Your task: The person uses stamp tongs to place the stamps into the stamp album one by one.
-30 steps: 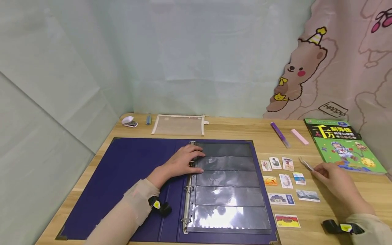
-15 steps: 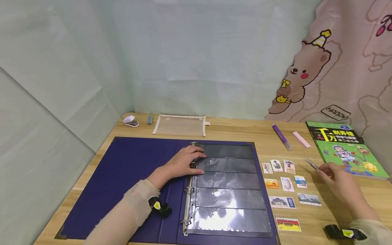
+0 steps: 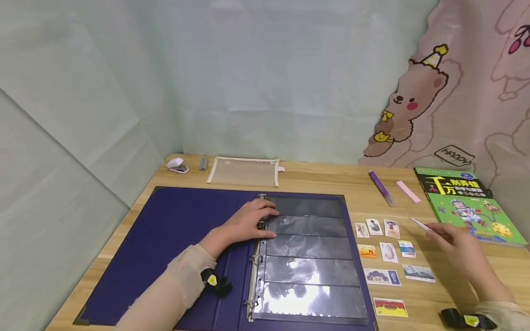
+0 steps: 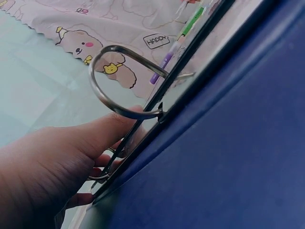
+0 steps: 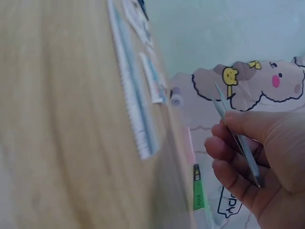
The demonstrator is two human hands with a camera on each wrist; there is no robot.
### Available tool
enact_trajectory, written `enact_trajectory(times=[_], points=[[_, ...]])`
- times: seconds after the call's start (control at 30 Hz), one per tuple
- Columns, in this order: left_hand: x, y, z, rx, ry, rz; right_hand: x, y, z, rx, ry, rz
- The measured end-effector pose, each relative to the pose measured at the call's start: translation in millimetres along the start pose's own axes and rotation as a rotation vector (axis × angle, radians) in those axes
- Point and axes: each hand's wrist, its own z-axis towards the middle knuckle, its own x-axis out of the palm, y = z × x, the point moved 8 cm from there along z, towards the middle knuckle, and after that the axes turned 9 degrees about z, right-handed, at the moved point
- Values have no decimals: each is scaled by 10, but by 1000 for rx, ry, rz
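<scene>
A dark blue ring binder [image 3: 186, 230] lies spread on the wooden table, with a page of clear pockets [image 3: 310, 269] over its right side. My left hand [image 3: 242, 223] rests with loosely bent fingers along the ring spine and the page's inner edge. In the left wrist view, its thumb lies beside a metal ring [image 4: 97, 83]. My right hand [image 3: 459, 246] pinches slim metal tweezers [image 5: 243, 148] between thumb and fingers, above the table. Several stamps [image 3: 388, 252] lie in loose rows between the binder and that hand, apart from the tweezers' tips.
Along the back stand a white stapler [image 3: 177, 165], a small blue item [image 3: 203, 164] and a mesh zip pouch [image 3: 243, 172]. Farther right are a purple pen [image 3: 381, 188], a pink strip [image 3: 408, 191] and a green book [image 3: 472, 207]. Curtains [image 3: 265, 92] hang behind the table.
My right hand has shifted slightly to the right with the tweezers, which have turned so they look thinner. The left hand keeps its place on the binder. The head view has moved a little.
</scene>
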Motion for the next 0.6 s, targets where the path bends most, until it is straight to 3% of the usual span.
enact_trajectory(times=[0.23,0.6], points=[[27,4,-3,3,1,-3,-64,48,-30,-12,26,168],[54,37,1,-26,15,0,-108,60,17,56,140,244]])
